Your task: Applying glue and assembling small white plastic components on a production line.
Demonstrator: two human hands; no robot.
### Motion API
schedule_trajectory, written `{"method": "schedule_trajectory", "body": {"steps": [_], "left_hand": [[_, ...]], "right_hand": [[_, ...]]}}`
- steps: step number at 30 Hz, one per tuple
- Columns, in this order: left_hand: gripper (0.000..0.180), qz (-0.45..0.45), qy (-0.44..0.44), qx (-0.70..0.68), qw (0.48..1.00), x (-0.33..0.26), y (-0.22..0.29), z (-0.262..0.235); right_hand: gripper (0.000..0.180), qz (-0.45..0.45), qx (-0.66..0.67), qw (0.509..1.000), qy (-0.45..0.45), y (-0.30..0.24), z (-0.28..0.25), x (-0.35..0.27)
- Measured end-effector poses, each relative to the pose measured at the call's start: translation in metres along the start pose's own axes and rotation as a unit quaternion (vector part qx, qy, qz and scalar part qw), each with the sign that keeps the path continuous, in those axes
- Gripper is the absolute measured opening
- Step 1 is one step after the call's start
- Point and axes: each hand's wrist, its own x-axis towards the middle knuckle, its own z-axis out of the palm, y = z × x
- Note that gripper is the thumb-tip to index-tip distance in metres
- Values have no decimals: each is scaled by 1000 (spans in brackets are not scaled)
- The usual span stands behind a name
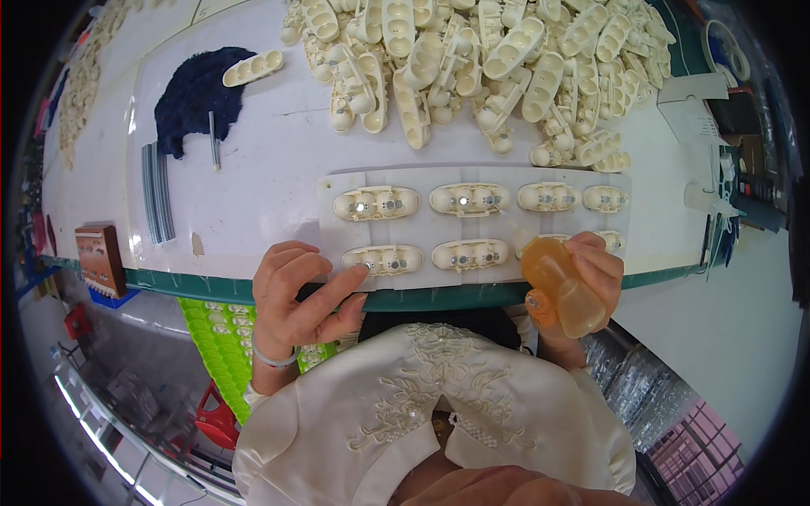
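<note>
At the far left edge of the table (253,194), a brown block (100,257) stood by the rim. Right of it lay a bundle of grey rods (157,201), and above that a dark blue cloth (198,94) with one cream shell (253,67) resting on its upper right edge and a single rod (214,142) lying across its lower side. Below the table edge a green tray (218,350) showed under the left wrist.

The left hand (295,299) rested at the table's near edge, fingers loosely curled, the forefinger stretched out with its tip touching the left end of the nearest shell in the jig (472,181). It gripped nothing. The jig, a pale flat plate, lay just beyond both hands and carried two rows of cream shells, open side up, with small metal parts glinting inside them.

Beyond the jig, a big pile (481,67) of the same cream shells covered the back of the table.

The right hand (595,274) was closed around an amber bottle (558,287), held tilted over the jig's near right corner, its orange cap end pointing down toward the person. A white box (696,110) sat at the far right.
</note>
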Motion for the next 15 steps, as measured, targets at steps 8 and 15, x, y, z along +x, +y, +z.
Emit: {"method": "schedule_trajectory", "body": {"steps": [8, 15], "left_hand": [[25, 6, -6, 0, 1000, 1, -1, 0], [24, 3, -5, 2, 1000, 0, -1, 1]], "right_hand": [[50, 1, -23, 1000, 5, 0, -5, -3], [50, 7, -50, 999, -18, 0, -5, 0]]}}
